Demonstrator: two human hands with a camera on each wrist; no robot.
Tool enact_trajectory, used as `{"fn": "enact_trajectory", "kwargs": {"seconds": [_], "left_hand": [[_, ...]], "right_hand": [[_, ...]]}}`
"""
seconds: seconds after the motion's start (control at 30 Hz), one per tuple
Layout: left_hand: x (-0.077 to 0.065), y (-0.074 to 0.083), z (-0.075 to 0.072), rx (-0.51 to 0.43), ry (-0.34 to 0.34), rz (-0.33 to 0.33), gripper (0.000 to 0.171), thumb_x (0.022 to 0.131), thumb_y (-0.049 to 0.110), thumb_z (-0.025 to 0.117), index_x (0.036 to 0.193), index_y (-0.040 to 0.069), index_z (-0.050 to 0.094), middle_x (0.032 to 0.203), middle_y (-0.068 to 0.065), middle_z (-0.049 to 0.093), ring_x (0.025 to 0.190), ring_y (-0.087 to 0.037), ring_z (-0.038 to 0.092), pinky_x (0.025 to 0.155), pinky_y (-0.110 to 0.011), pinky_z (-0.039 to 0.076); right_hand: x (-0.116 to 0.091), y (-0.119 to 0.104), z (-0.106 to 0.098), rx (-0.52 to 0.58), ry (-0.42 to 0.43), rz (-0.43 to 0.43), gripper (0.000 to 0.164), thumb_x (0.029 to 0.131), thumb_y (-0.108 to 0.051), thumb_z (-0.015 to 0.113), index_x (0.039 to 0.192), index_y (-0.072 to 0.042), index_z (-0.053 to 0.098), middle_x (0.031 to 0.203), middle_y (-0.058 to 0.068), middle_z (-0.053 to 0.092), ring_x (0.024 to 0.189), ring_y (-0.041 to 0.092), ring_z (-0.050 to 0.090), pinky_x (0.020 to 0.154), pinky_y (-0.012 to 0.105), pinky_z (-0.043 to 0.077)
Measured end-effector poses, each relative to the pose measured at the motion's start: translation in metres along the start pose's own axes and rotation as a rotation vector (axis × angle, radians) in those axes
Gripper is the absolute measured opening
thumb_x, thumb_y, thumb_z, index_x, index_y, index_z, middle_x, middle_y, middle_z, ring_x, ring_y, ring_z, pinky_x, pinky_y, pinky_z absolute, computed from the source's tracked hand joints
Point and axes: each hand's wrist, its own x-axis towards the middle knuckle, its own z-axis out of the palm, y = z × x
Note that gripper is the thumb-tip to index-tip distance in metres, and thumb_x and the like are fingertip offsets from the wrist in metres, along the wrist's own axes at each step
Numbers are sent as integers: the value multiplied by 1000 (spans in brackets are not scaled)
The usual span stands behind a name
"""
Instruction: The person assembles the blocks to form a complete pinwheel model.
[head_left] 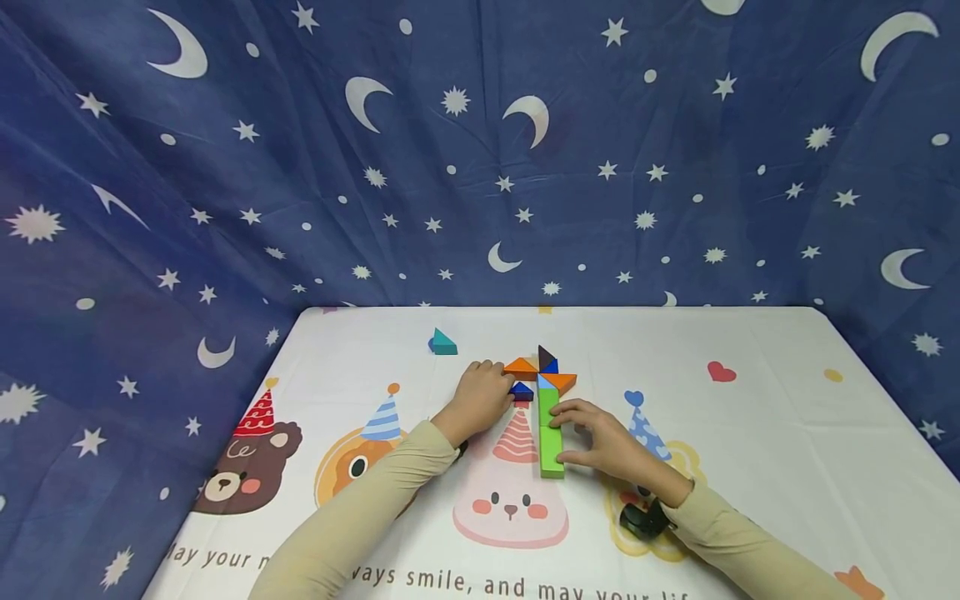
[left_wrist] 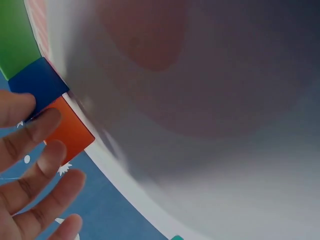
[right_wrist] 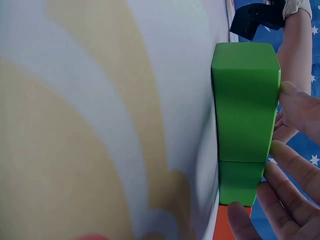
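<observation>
Two bright green blocks [head_left: 551,433] lie end to end as a strip on the white tablecloth. At the strip's far end are a light blue triangle [head_left: 544,382] and an orange triangle [head_left: 560,382]. The right hand [head_left: 603,439] touches the strip's right side, its thumb and fingers spread along it. On the left, the left hand [head_left: 483,396] pinches a dark blue triangular block [head_left: 522,391] between thumb and index finger. Another orange triangle [head_left: 520,367] lies just beyond that block. A dark brown triangle [head_left: 545,357] and a second blue piece [head_left: 551,367] stand at the far end.
A teal triangular block [head_left: 444,343] lies at the back left, with a blue piece [head_left: 431,342] partly hidden behind it. The tablecloth [head_left: 780,450] carries printed animals and lettering. A dark blue curtain [head_left: 480,208] with moons and stars stands behind it.
</observation>
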Motion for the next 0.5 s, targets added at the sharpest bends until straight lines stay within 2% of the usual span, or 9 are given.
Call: {"fn": "enact_trajectory", "kwargs": {"seconds": [0.17, 0.5], "left_hand": [[-1, -1, 1, 0, 33, 13, 23, 88, 31, 63, 100, 13, 70, 94, -3, 66, 87, -19, 62, 82, -35, 48], [-9, -10, 0, -21, 22, -37, 22, 88, 31, 62, 98, 13, 70, 91, -4, 66, 87, -20, 60, 83, -36, 46]], "right_hand": [[0, -1, 0, 0, 0, 0, 37, 70, -17, 82, 102, -10, 67, 119, 6, 60, 116, 28, 54, 96, 44, 46], [0, -2, 0, -1, 0, -2, 37, 70, -17, 82, 103, -9, 67, 119, 7, 60, 118, 29, 52, 98, 46, 43]]}}
